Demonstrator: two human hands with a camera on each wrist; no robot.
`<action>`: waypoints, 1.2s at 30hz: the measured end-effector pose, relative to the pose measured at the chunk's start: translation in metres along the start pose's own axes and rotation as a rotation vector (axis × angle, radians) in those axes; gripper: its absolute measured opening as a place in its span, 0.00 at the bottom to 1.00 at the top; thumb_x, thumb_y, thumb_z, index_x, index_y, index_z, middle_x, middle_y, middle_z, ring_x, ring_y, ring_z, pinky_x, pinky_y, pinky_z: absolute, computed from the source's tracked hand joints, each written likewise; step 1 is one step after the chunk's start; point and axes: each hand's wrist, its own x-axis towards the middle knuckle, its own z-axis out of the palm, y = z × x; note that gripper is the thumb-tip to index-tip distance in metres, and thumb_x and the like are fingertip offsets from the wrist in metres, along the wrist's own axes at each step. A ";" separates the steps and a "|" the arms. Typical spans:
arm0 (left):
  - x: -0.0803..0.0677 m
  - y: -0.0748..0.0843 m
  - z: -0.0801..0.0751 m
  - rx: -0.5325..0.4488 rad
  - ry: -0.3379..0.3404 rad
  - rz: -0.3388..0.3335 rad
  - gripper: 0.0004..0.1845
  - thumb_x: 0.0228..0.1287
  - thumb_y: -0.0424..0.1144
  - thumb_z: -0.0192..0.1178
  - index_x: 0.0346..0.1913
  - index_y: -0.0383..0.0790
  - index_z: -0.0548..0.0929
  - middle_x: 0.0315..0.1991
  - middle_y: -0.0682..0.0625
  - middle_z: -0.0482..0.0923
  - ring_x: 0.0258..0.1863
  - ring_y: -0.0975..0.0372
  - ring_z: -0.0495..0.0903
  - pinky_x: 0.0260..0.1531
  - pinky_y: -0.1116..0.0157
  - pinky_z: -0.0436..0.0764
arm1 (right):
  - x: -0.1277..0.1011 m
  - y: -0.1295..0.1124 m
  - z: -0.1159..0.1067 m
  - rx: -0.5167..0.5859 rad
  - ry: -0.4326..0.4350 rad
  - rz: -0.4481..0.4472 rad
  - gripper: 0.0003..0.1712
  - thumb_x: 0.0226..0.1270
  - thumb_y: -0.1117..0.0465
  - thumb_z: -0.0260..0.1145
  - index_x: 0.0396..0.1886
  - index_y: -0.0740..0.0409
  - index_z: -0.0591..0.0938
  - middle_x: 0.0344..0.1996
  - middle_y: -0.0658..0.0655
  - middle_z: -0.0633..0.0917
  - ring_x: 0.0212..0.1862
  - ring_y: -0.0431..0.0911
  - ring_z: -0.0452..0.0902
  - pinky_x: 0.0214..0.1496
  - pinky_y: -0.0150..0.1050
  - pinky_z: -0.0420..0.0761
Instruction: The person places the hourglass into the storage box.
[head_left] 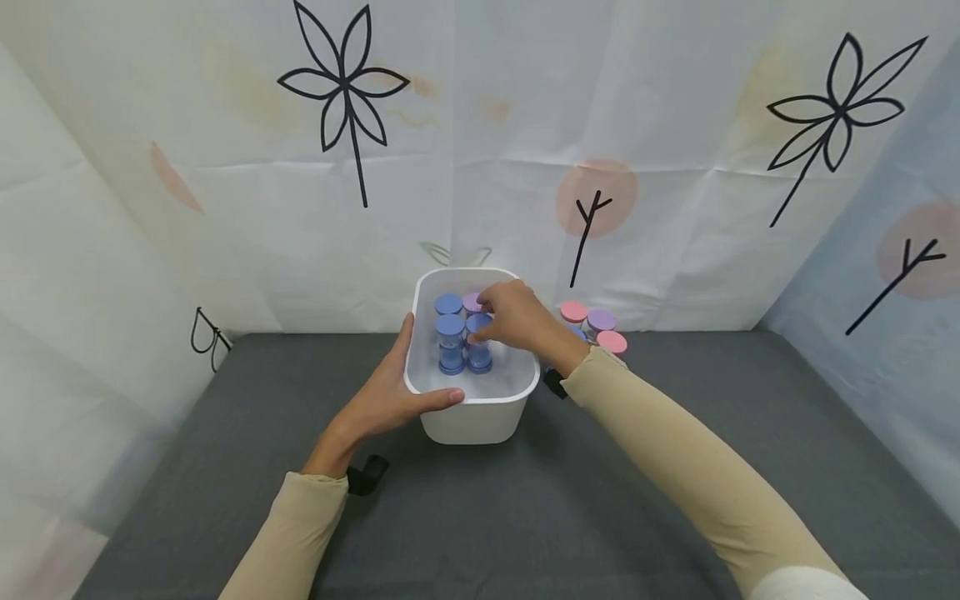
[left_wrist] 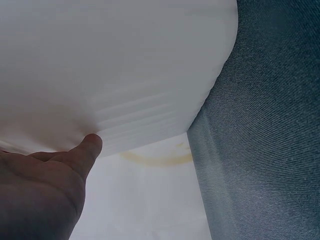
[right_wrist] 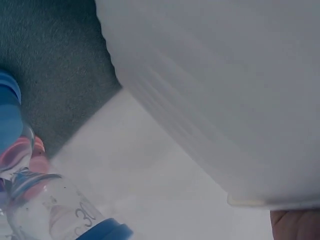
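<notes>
A white plastic bin [head_left: 471, 423] stands on the dark cloth. My left hand [head_left: 382, 396] braces its front left corner, fingers straight along the outer wall and thumb laid on the front rim. The left wrist view shows fingertips [left_wrist: 92, 143] pressed to that wall. Inside are small clear bottles with blue lids [head_left: 450, 325] and a purple lid [head_left: 472, 302]. Reaching over the right rim, my right hand [head_left: 517, 317] pinches a blue-lidded bottle [head_left: 478, 323] between thumb and fingers. That hand covers part of the bottle.
Right of the bin, partly behind my right forearm, stand more bottles with pink lids [head_left: 573, 312], a purple lid [head_left: 602, 320] and blue lids. One clear bottle [right_wrist: 60, 205] bears a printed 30. A patterned white curtain [head_left: 487, 108] hangs behind the dark table cloth [head_left: 637, 517].
</notes>
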 end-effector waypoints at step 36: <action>0.001 -0.002 0.003 -0.005 0.018 0.041 0.65 0.52 0.40 0.80 0.81 0.64 0.41 0.76 0.45 0.58 0.61 0.48 0.72 0.57 0.37 0.72 | -0.149 0.103 -0.021 0.498 0.579 0.202 0.35 0.61 0.60 0.78 0.65 0.69 0.77 0.58 0.68 0.82 0.60 0.59 0.80 0.56 0.27 0.77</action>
